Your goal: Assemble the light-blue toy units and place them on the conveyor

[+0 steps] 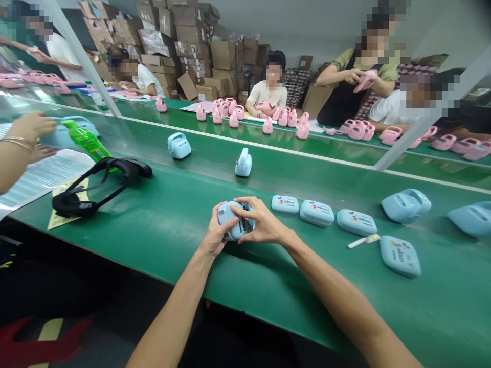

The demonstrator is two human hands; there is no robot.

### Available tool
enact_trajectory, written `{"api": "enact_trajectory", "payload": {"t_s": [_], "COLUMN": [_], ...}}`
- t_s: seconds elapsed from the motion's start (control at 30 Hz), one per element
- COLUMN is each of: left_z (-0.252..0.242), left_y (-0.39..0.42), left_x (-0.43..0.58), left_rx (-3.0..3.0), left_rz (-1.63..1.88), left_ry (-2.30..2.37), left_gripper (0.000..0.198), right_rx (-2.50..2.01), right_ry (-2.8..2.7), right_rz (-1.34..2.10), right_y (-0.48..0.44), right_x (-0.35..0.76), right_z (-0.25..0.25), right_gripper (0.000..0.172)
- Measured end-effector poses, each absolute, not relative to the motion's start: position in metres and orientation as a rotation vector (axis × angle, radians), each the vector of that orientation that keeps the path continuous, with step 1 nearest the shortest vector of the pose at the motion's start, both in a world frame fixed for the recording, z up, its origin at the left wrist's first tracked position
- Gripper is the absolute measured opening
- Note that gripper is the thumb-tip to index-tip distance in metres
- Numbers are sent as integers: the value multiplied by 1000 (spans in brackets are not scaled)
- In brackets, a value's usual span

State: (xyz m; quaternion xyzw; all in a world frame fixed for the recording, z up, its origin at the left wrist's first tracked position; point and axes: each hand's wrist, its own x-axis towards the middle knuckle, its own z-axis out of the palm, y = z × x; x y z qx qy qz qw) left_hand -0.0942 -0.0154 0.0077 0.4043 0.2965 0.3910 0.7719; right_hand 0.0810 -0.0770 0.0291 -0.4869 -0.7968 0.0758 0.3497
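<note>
Both my hands hold one light blue plastic case [235,221] just above the green belt [184,220]. My left hand [215,236] cups its left side and underside. My right hand [258,223] lies over its top with the fingers spread across the printed face. To the right, several light blue printed covers [316,212] lie flat in a row on the belt, with a small white tool [363,240] beside them.
Two blue cases [179,145] [243,163] stand further up the belt, and two more [405,205] lie at the right. A black headset [100,185] and a green bottle [87,142] rest at the left by another person's hand [30,128]. Pink cases [284,118] and several workers fill the far bench.
</note>
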Motion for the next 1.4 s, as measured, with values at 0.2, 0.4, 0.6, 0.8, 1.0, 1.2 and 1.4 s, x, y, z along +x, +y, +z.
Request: {"api": "enact_trajectory", "payload": {"t_s": [0.2,0.4,0.6,0.8,1.0,1.2,1.4], "left_z": [8,7,4,5,10,15,18], "left_y": [-15,-12,-12,-13,-18,-22,-24], "left_x": [-97,-98,-94,-96,-99,-97,-96], "left_rx": [881,764,737,774,863,875,858], "left_rz": [833,778,823,841,876,890,879], "left_ry": [655,566,537,571,622,643,646], "left_gripper": [77,79,72,81,88,83,78], "right_rx": [-1227,-1170,-1129,-1191,-1199,-1264,-1257], "right_ry": [-2035,-1963,-1927,-1944,-2022,-2081,-2048], "right_rz": [283,360,328,342,271,208,174], "right_y": [-77,-79,-78,-81,-87,-94,-93], "right_x": [85,89,86,87,84,81,79], "right_z": [26,26,23,24,34,45,41], "right_gripper": [105,108,108,106,101,98,100]}}
